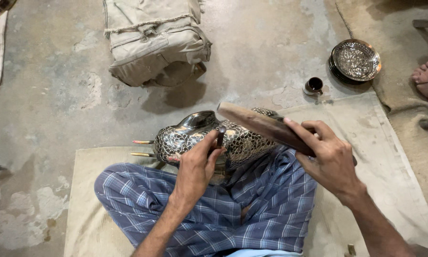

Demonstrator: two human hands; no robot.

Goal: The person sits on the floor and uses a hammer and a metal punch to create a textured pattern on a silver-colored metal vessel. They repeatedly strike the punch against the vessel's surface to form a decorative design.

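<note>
The metal animal figure (209,138), dark and covered in a fine silver pattern, lies across my lap at the centre of the frame, its two thin prongs pointing left. My left hand (195,166) pinches a small punch (220,135) upright against its flank, fingers closed around the shaft. My right hand (330,159) grips a wooden mallet (261,124), raised just above the punch. I sit cross-legged on a pale mat (366,143). A stack of patterned plates (356,61) and a little cup (314,85) sit at upper right, a canvas bag (154,40) at top.
</note>
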